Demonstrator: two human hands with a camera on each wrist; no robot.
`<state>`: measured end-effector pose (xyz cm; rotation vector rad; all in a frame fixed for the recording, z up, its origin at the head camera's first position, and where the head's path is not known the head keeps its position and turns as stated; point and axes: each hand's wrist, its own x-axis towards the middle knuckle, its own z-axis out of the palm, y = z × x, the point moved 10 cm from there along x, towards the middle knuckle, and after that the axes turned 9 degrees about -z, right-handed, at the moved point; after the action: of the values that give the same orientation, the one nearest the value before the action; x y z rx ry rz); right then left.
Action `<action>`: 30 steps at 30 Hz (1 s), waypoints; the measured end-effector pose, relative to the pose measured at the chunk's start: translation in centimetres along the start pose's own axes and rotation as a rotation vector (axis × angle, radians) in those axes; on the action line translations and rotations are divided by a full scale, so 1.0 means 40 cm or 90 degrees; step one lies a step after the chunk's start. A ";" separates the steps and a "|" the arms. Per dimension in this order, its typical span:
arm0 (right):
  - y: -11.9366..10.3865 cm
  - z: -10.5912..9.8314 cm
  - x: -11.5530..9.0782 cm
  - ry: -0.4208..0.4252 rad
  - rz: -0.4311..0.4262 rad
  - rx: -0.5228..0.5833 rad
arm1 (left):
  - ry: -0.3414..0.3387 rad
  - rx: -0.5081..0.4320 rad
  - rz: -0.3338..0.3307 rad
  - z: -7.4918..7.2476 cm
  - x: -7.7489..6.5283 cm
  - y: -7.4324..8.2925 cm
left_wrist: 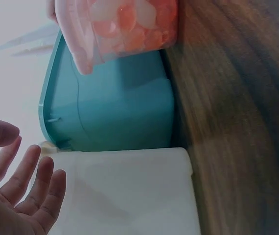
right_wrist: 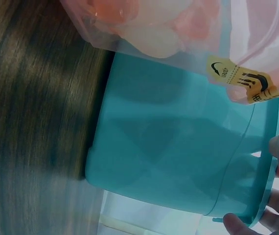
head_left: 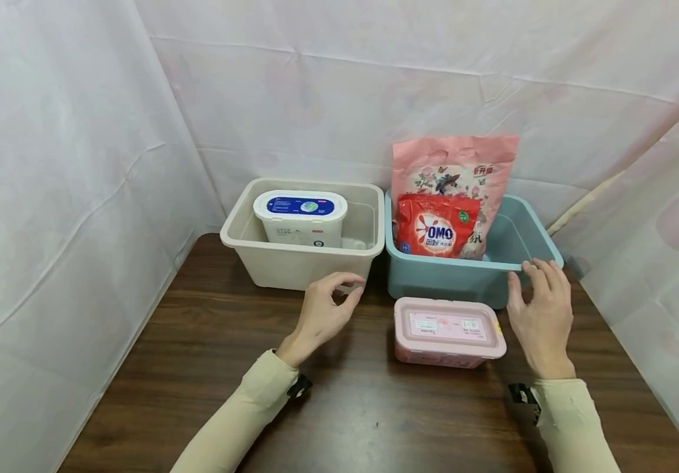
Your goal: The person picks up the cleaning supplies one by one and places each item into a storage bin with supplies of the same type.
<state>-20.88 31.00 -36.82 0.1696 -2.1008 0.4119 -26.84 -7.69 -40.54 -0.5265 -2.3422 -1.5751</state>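
Observation:
A pink lidded box (head_left: 450,332) of laundry pods stands on the table between the hands; orange and white pods show through its clear side in both wrist views. My left hand (head_left: 329,309) is left of it, before the beige bin (head_left: 304,266), its fingers loosely curved around nothing. At the blue bin's (head_left: 446,279) front right corner is my right hand (head_left: 543,315), fingers bent loosely beside the rim; whether they touch it I cannot tell. The blue bin holds a red OMO detergent bag (head_left: 437,226) before a taller pink bag (head_left: 454,161).
A white tub (head_left: 304,230) with a blue label on its lid sits in the beige bin. Both bins stand side by side on the dark wooden table (head_left: 339,420), near the white patterned curtain (head_left: 316,98) behind. More curtain hangs at either side.

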 end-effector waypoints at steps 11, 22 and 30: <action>0.002 -0.012 -0.001 0.014 -0.007 0.003 | 0.033 0.049 0.024 -0.023 -0.012 -0.019; 0.009 -0.006 -0.006 0.007 -0.011 0.007 | 0.069 0.178 0.084 -0.047 -0.025 -0.033; 0.018 -0.008 -0.004 0.034 0.000 0.102 | 0.096 0.209 0.084 -0.091 -0.014 -0.039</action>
<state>-20.74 31.76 -36.97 0.2502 -2.0156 0.5789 -26.93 -11.71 -40.71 -0.4571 -2.3329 -1.1021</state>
